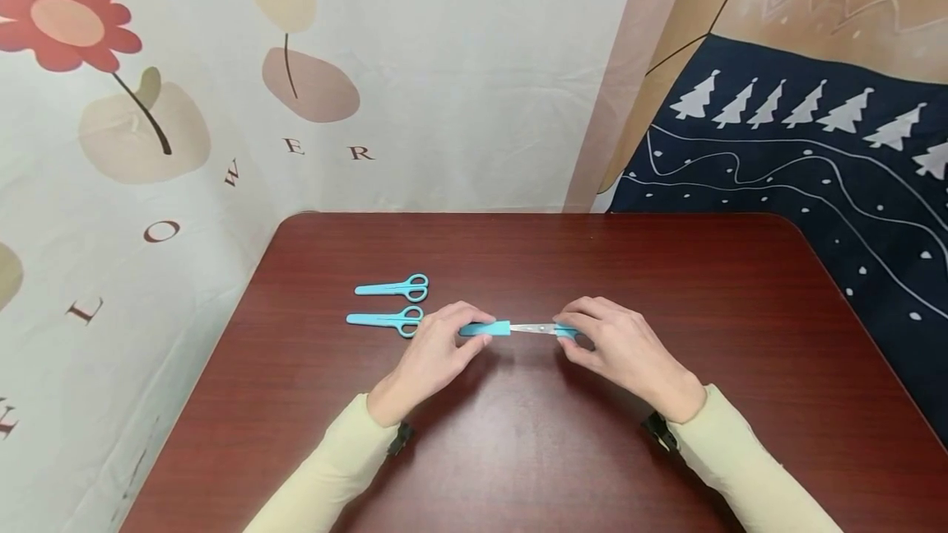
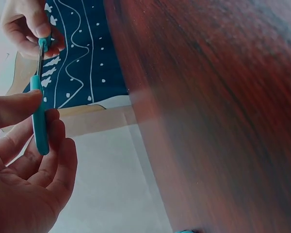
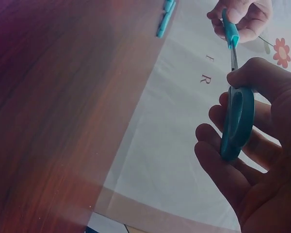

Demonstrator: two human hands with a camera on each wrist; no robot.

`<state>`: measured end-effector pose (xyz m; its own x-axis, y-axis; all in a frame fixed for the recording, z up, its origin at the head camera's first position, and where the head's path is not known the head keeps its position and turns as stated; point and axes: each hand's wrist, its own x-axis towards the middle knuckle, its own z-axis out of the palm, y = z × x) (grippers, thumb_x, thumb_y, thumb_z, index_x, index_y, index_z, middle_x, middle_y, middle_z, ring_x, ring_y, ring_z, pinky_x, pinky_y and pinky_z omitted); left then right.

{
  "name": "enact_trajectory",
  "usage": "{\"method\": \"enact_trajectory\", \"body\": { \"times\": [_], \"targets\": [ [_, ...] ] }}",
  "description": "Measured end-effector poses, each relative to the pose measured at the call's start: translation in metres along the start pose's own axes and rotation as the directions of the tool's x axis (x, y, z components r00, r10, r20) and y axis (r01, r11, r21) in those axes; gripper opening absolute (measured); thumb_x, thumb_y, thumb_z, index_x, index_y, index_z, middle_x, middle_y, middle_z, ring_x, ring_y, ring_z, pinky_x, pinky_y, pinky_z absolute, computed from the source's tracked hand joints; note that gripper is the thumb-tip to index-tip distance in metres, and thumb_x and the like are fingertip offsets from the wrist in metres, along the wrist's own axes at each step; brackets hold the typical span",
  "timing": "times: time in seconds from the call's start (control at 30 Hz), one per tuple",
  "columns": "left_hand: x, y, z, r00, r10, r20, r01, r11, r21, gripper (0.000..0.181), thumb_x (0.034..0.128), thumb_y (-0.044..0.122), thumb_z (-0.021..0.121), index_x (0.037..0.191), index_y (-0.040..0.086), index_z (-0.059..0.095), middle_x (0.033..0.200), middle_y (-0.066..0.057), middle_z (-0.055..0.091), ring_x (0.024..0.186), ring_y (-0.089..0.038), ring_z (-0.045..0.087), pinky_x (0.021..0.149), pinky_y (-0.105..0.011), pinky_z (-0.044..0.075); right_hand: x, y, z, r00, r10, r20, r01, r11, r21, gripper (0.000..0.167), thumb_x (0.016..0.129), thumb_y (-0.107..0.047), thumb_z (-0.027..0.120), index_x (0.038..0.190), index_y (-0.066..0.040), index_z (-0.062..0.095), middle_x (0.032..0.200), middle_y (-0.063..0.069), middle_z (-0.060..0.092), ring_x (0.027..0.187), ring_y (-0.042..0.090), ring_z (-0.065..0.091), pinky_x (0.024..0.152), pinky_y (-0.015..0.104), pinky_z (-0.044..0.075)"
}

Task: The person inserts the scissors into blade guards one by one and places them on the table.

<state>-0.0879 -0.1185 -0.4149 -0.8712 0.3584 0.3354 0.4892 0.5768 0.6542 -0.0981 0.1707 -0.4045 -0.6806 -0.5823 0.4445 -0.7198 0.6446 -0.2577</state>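
Observation:
My left hand [image 1: 437, 344] pinches a light-blue blade cover [image 1: 485, 328] between thumb and fingers. My right hand [image 1: 618, 344] grips the blue handles of a pair of scissors [image 3: 243, 121]. Between the hands, part of the metal blades [image 1: 533, 328] shows bare, and the tips sit inside the cover's mouth. In the left wrist view the cover [image 2: 40, 116] lies across the left fingers under the thumb. The right wrist view shows the right thumb pressing near the pivot, with fingers behind the handle loops. Both hands are held above the table.
Two more blue scissors in covers lie left of my left hand on the brown table [image 1: 518, 261]: the farther scissors [image 1: 392, 288] and the nearer scissors [image 1: 385, 320], which the left hand partly overlaps. A printed cloth [image 1: 474, 105] hangs behind the table.

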Motion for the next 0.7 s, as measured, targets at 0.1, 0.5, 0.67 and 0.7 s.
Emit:
{"method": "enact_trajectory", "body": {
  "times": [0.1, 0.5, 0.67, 0.7],
  "targets": [
    [0.0002, 0.0006, 0.0009, 1.000, 0.008, -0.004, -0.008, 1.000, -0.002, 0.021, 0.0878, 0.008, 0.083, 0.108, 0.012, 0.078, 0.103, 0.006, 0.072, 0.087, -0.010, 0.065, 0.072, -0.026, 0.053, 0.0010, -0.0009, 0.0008, 1.000, -0.010, -0.009, 0.010, 1.000, -0.003, 0.022, 0.084, -0.016, 0.085, 0.105, -0.011, 0.078, 0.104, -0.002, 0.070, 0.090, 0.015, 0.065, 0.069, 0.031, 0.058],
    [0.0009, 0.0015, 0.0030, 0.999, 0.027, -0.020, -0.027, 1.000, 0.008, 0.020, 0.0889, 0.010, 0.082, 0.108, 0.013, 0.078, 0.103, 0.007, 0.072, 0.084, -0.008, 0.063, 0.069, -0.024, 0.051, 0.0026, -0.0026, 0.0022, 0.999, -0.020, -0.037, 0.020, 1.000, -0.013, 0.021, 0.084, -0.016, 0.082, 0.105, -0.012, 0.078, 0.104, -0.003, 0.069, 0.091, 0.016, 0.065, 0.064, 0.031, 0.057],
    [0.0009, 0.0015, 0.0029, 0.999, 0.030, -0.023, -0.030, 1.000, 0.000, 0.020, 0.0883, 0.008, 0.083, 0.108, 0.012, 0.078, 0.103, 0.005, 0.072, 0.086, -0.010, 0.063, 0.069, -0.025, 0.052, 0.0038, -0.0039, 0.0026, 1.000, -0.017, -0.015, 0.018, 0.999, 0.027, 0.025, 0.083, -0.013, 0.086, 0.107, -0.008, 0.077, 0.104, 0.000, 0.069, 0.088, 0.013, 0.065, 0.072, 0.030, 0.060],
    [0.0009, 0.0016, 0.0029, 0.999, 0.030, -0.024, -0.030, 1.000, -0.003, 0.021, 0.0881, 0.008, 0.083, 0.108, 0.012, 0.078, 0.103, 0.005, 0.072, 0.086, -0.010, 0.063, 0.070, -0.025, 0.052, 0.0040, -0.0040, 0.0029, 1.000, -0.019, -0.016, 0.020, 0.999, 0.036, 0.026, 0.083, -0.013, 0.087, 0.107, -0.008, 0.077, 0.104, 0.000, 0.070, 0.087, 0.012, 0.065, 0.073, 0.030, 0.060]
  ]
}}
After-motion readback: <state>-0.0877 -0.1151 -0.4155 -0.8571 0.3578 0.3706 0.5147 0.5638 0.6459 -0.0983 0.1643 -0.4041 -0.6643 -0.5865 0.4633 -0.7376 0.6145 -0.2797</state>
